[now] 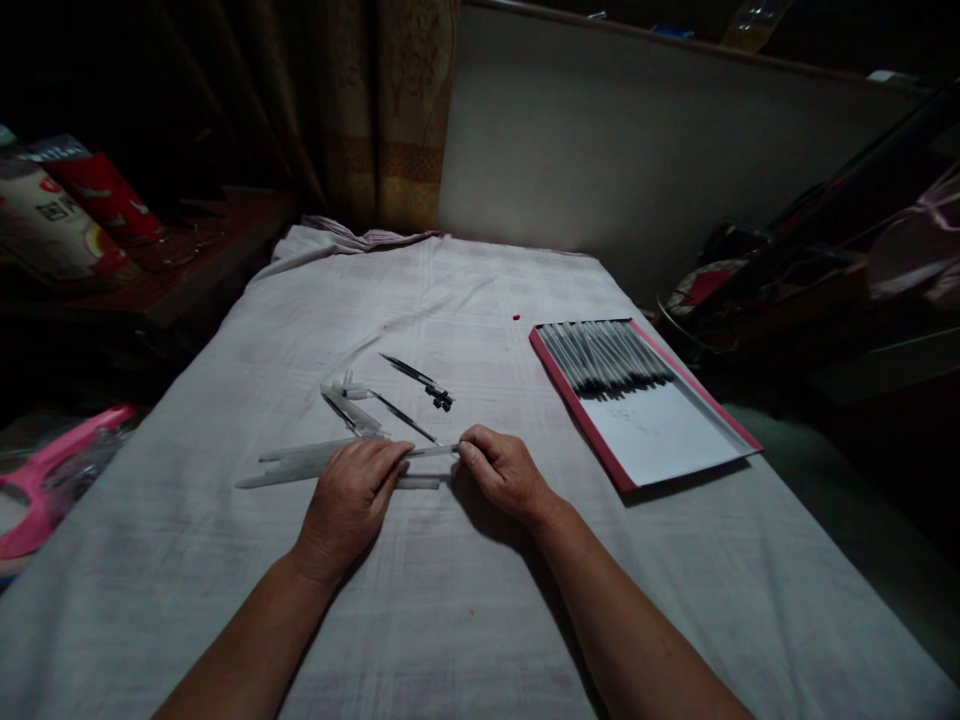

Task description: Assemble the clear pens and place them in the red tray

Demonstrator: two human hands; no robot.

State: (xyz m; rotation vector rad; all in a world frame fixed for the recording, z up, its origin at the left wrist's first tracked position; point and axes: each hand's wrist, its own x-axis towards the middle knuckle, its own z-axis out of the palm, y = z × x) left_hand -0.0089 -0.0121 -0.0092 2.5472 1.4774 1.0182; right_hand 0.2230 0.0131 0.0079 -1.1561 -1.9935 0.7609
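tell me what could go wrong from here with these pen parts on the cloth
The slim tube pinched between the left hand and right hand might bend or slip. The small black pieces lie loose on the cloth, so a bump could scatter them. The clear tubes by the left hand could get nudged out of place.

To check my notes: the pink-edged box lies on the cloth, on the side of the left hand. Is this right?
Wrong side: the head view shows the pink-edged box on the cloth, on the side of the right hand.
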